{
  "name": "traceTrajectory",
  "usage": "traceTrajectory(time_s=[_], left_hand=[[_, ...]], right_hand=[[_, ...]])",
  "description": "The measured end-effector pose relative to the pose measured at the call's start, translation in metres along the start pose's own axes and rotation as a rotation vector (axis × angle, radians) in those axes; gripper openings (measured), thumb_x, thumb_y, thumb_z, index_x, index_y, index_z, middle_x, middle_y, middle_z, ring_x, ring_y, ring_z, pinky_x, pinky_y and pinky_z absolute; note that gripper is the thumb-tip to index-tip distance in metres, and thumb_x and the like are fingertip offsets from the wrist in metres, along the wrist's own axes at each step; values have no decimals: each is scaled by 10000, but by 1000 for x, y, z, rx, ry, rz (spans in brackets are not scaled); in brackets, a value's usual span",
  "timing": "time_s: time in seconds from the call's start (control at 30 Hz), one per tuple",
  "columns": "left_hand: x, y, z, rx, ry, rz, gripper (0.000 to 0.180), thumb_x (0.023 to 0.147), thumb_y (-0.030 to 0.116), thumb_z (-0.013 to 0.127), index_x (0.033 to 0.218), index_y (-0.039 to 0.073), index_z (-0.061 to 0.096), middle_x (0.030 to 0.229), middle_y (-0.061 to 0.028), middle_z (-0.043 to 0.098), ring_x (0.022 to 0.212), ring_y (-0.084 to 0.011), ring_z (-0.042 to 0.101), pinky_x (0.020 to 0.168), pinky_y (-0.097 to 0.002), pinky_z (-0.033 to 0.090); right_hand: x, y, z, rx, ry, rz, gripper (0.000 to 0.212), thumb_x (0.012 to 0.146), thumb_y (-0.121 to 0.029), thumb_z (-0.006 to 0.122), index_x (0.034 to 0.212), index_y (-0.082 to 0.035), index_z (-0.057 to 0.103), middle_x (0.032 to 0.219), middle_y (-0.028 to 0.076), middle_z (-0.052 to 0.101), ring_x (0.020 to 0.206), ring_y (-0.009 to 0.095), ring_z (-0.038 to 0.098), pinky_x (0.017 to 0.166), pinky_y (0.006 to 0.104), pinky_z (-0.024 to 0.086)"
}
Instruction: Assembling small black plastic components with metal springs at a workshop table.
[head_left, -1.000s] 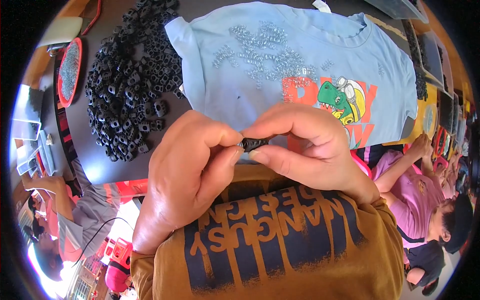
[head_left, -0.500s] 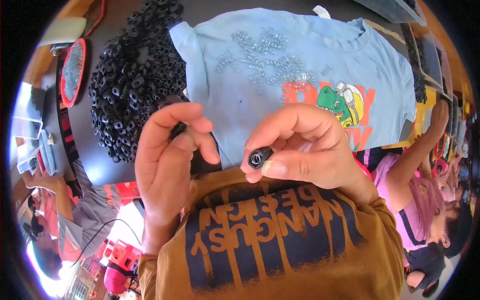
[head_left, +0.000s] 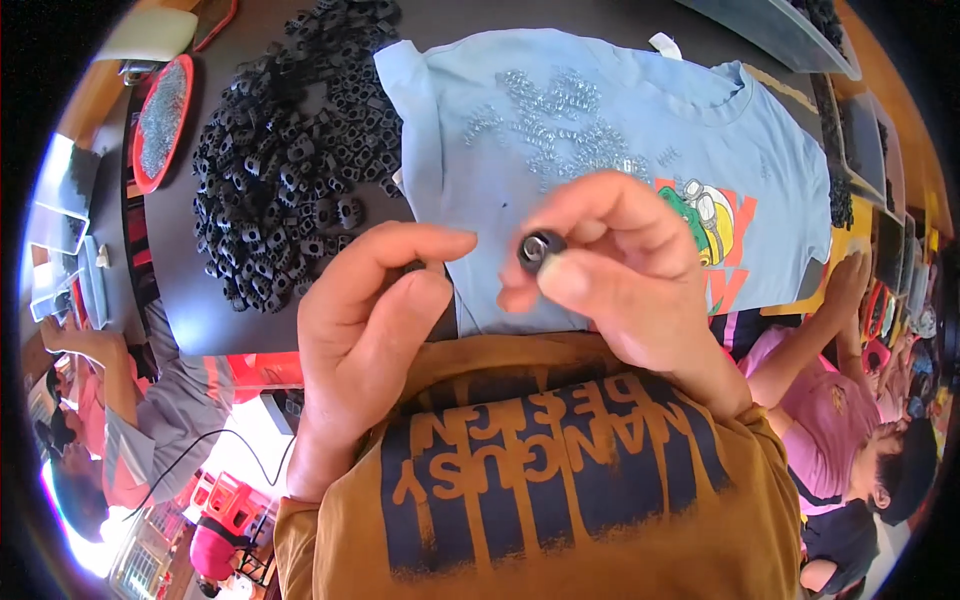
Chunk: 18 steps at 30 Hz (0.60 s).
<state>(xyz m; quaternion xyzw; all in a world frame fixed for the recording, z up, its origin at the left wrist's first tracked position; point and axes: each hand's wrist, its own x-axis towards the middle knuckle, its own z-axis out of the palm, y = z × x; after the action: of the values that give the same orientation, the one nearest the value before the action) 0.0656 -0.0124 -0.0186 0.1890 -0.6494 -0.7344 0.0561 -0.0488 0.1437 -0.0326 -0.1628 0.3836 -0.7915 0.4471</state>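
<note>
My right hand (head_left: 625, 265) pinches a small hollow black plastic piece (head_left: 541, 250), which looks like a cord lock body, between thumb and fingers. Its round opening faces up, with a shiny metal ring, like the end of a spring, inside. Left of it, my left hand (head_left: 375, 315) is curled with thumb and index finger close together. A dark sliver of a small black piece (head_left: 414, 266) shows between them; the rest is hidden. Beyond both hands, many loose metal springs (head_left: 560, 120) lie on a light blue T-shirt (head_left: 450, 200) spread over the table.
A large heap of black plastic pieces (head_left: 285, 180) covers the dark table (head_left: 195, 320) at the left. Further left is a red-rimmed tray (head_left: 140, 178) of metal bits. Clear plastic bins (head_left: 868, 150) stand at the right. People sit on both sides, one in pink (head_left: 815, 400).
My right hand has shifted slightly right and up with its black piece, now turned more upright. The left hand has moved right, its thumb and index finger drawing closer over the small black piece.
</note>
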Motion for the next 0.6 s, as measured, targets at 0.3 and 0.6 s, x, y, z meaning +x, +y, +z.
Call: traceTrajectory(time_s=[0.3,0.6], left_hand=[[-1,6,-2,-282,-141,-28,361,877,56,416,1196,-82,509,808,-49,475,606,-66,403,598,-188,320],[-2,8,4,-78,-92,34,306,878,-11,438,1163,-56,539,909,-80,547,658,-68,482,598,-188,396]], right_hand=[[3,14,-5,130,-59,55,198,868,8,576,1062,14,542,986,51,606,876,80,571,770,215,465],[7,16,-6,143,-75,70,177,868,2,577,1042,10,548,976,60,616,894,97,582,789,228,473]])
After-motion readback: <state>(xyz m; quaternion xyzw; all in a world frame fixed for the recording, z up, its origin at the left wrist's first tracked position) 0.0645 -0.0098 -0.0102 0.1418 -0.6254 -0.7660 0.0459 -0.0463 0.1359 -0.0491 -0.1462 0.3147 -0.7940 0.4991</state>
